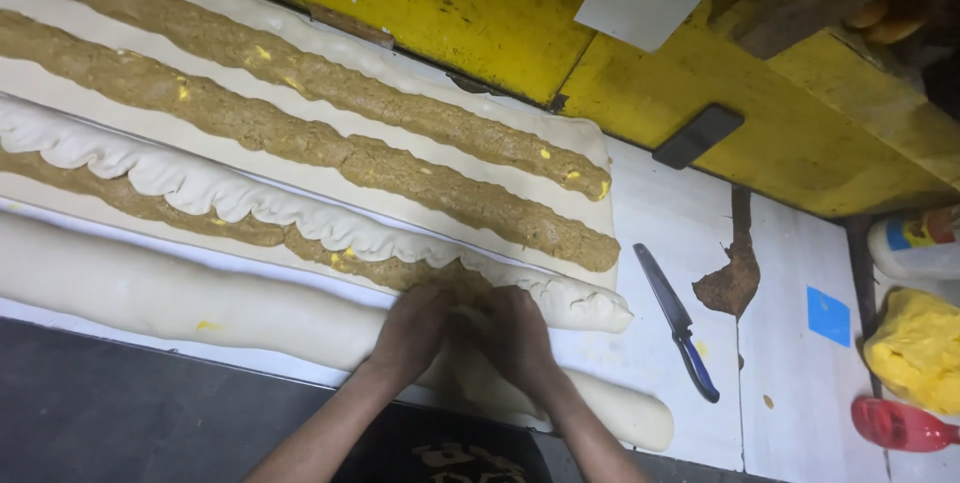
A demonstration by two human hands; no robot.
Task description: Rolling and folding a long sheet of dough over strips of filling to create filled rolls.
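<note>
Both hands, the left hand [415, 328] and right hand [515, 333], curl nearly closed, pinching the dough edge [330, 233] over the brown filling [250, 228] on the white table [790, 343]; even, tight pleats should best seal it.

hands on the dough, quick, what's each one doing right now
Left hand: fingers bent, pressing the dough edge over the filling.
Right hand: same, pressing beside it.

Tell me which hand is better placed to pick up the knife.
Right. The right hand rests on the dough fold, on the side nearer the blue-handled knife. The left hand sits beyond it and would have to cross over.
</note>
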